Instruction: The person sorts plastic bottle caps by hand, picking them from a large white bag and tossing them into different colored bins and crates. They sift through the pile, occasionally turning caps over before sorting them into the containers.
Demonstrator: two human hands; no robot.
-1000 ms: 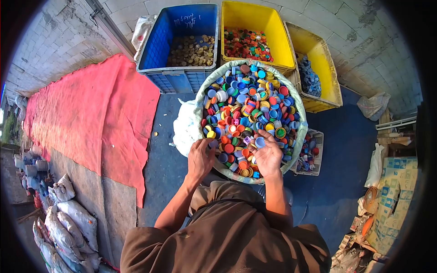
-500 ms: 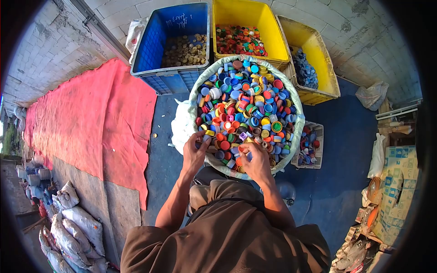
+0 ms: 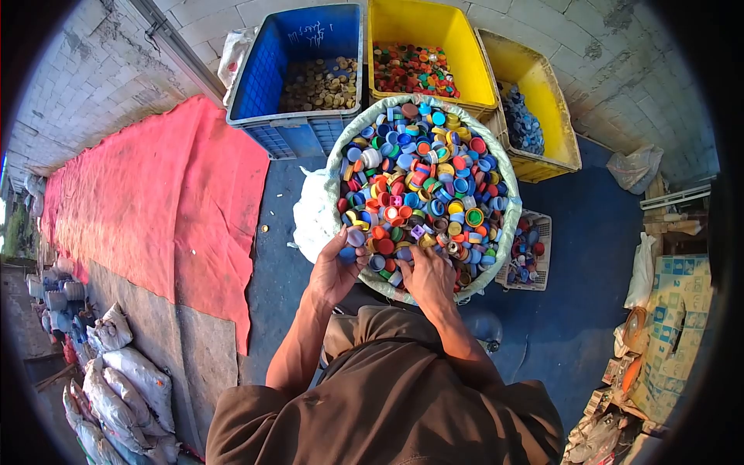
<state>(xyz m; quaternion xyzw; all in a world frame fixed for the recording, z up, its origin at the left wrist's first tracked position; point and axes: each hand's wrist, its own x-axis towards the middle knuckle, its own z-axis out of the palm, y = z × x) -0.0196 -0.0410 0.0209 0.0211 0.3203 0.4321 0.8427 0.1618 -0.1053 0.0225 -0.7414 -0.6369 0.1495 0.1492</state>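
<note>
A big woven sack (image 3: 505, 174) stands open in front of me, heaped with several mixed-colour bottle caps (image 3: 422, 182). My left hand (image 3: 333, 271) rests at the sack's near left rim, thumb and fingers pinched on a pale cap (image 3: 356, 237). My right hand (image 3: 428, 277) lies palm down on the caps at the near edge, fingers curled into the pile; whether it holds any is hidden.
Behind the sack stand a blue crate (image 3: 267, 77) of tan caps, a yellow crate (image 3: 473, 62) of red and green caps and a second yellow crate (image 3: 554, 108) of blue ones. A small white basket (image 3: 542, 232) sits right. Red cloth (image 3: 155, 194) covers the left floor.
My right hand pulled back from the middle of the pile to the near edge. My left hand lifted a pale cap at the rim. The view shifted slightly.
</note>
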